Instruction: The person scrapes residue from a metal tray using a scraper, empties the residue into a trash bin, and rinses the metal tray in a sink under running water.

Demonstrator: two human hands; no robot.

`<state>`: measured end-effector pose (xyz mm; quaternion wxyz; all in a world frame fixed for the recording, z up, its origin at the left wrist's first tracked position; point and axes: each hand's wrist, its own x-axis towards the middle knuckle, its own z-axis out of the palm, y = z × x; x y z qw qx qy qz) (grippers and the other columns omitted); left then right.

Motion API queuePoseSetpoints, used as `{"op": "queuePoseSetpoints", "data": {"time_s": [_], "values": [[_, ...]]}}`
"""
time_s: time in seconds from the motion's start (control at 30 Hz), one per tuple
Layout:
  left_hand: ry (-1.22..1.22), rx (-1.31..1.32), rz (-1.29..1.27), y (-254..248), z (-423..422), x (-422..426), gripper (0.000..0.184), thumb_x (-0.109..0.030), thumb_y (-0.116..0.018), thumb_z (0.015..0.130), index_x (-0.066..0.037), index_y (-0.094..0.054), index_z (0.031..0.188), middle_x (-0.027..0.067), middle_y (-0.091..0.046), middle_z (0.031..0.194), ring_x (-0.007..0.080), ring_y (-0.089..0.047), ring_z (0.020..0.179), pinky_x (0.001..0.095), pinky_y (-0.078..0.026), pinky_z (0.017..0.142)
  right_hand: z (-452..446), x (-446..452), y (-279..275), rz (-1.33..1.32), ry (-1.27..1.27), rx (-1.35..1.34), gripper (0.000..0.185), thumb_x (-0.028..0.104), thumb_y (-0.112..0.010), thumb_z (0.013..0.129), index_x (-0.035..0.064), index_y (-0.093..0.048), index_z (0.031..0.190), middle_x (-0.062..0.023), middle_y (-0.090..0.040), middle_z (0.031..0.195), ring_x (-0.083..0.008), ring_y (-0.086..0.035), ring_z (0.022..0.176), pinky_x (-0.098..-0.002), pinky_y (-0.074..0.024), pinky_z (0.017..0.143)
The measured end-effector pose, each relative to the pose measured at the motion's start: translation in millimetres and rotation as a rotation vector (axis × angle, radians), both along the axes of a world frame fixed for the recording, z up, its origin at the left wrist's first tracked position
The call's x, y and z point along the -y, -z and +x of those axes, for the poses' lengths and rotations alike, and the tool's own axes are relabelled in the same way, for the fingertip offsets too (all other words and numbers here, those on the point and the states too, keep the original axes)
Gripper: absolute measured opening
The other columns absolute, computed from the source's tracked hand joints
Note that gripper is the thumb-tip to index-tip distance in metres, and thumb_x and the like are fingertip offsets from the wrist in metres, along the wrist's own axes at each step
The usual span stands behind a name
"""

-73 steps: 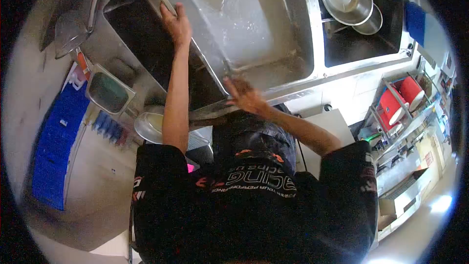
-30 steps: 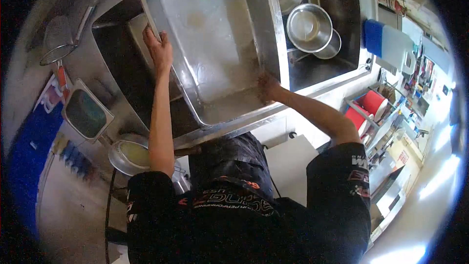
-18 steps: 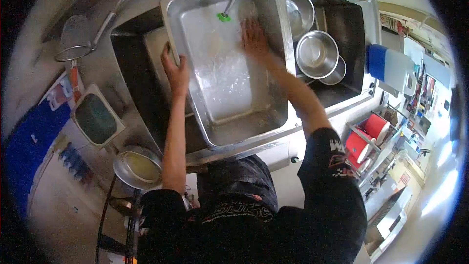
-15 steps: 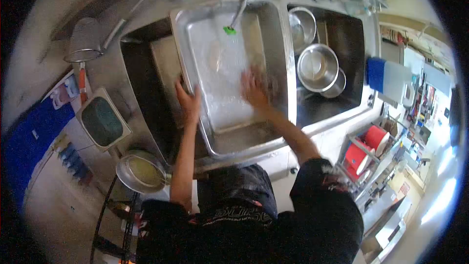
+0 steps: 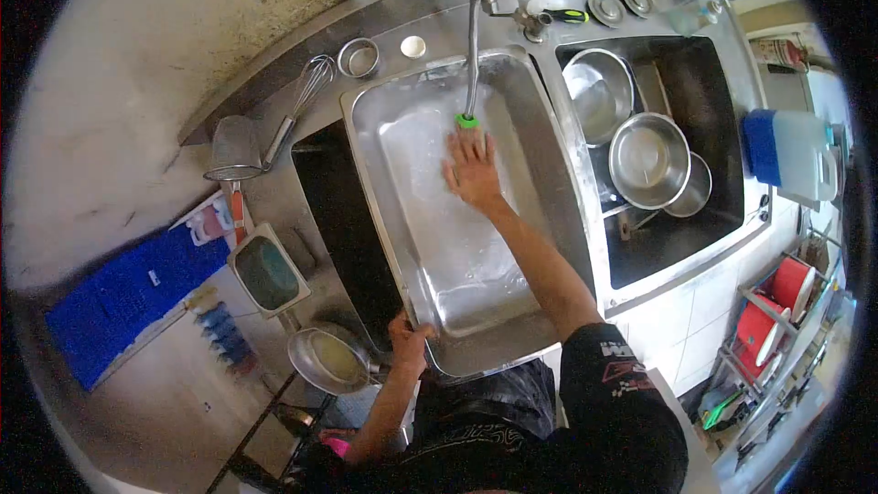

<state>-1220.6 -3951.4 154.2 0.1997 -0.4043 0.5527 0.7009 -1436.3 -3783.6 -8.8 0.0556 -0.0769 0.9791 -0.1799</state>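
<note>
A large rectangular stainless steel pan [image 5: 416,261] lies across the sink, its bottom wet and shiny. My left hand [image 5: 410,343] grips its left rim near the front corner, thumb over the edge. Inside the pan, my right hand [image 5: 474,172] is spread open with nothing in it, just below the green tip of the faucet hose [image 5: 472,64]. Whether its palm touches the pan bottom I cannot tell. Water seems to run over the fingers.
Steel bowls [image 5: 649,161] sit in the right basin. Along the back ledge are a whisk [image 5: 306,96], a small round tin [image 5: 358,58] and lids [image 5: 605,9]. A strainer [image 5: 236,146], a square container [image 5: 269,271] and a saucepan [image 5: 327,357] stand at left.
My left hand has moved along the pan's left rim toward the front corner and closed on it. My right hand has moved away from me, up to the hose tip. The view has shifted.
</note>
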Motion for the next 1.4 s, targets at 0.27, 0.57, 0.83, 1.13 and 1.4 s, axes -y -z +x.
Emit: {"op": "queuePoseSetpoints", "data": {"time_s": [0.27,0.57,0.83,1.13,1.4], "values": [[-0.004,-0.056,0.038,-34,-13,-11,0.032,0.009,-0.049,0.056,0.002,-0.056,0.086,0.0049,-0.056,0.074,0.0155,-0.053,0.061,0.0244,-0.040,0.047,-58,-10,-20,-0.178,0.351,-0.097,0.078,0.023,-0.048,0.073,-0.0091,-0.009,0.132,-0.0257,-0.005,0.139,-0.0373,-0.002,0.130,-0.0481,-0.0051,0.105],[-0.048,0.036,-0.031,-29,-22,-5,0.026,0.009,-0.051,0.059,0.001,-0.056,0.083,0.0038,-0.056,0.068,0.0123,-0.053,0.057,0.0241,-0.042,0.049,-101,-46,37,-0.139,0.185,-0.428,0.070,-0.004,-0.041,0.071,-0.0001,-0.014,0.135,-0.0138,-0.003,0.143,-0.0286,0.001,0.132,-0.0418,-0.0061,0.106],[-0.029,0.039,0.057,-8,-8,2,0.031,0.011,-0.050,0.057,0.000,-0.057,0.085,0.0032,-0.057,0.070,0.0116,-0.054,0.058,0.0237,-0.043,0.050,-114,-48,-26,-0.290,0.233,-0.530,0.064,-0.005,-0.038,0.072,0.0037,-0.024,0.133,-0.0119,-0.021,0.140,-0.0275,-0.014,0.131,-0.0414,-0.0118,0.106],[-0.028,0.027,0.054,-1,-8,2,0.031,0.011,-0.051,0.056,0.001,-0.057,0.085,0.0036,-0.056,0.068,0.0125,-0.051,0.055,0.0236,-0.039,0.045,-118,-42,-40,0.042,0.288,-0.529,0.055,0.005,-0.041,0.077,0.0051,-0.030,0.130,-0.0216,-0.023,0.136,-0.0358,-0.018,0.128,-0.0471,-0.0176,0.104],[-0.031,0.090,-0.040,8,-3,2,0.034,0.012,-0.049,0.058,0.001,-0.056,0.089,0.0048,-0.056,0.068,0.0128,-0.051,0.055,0.0241,-0.039,0.046,-24,52,47,0.123,0.158,0.333,0.056,0.023,-0.037,0.085,-0.0064,-0.023,0.130,-0.0226,-0.011,0.139,-0.0379,-0.014,0.128,-0.0473,-0.0131,0.104]]}}
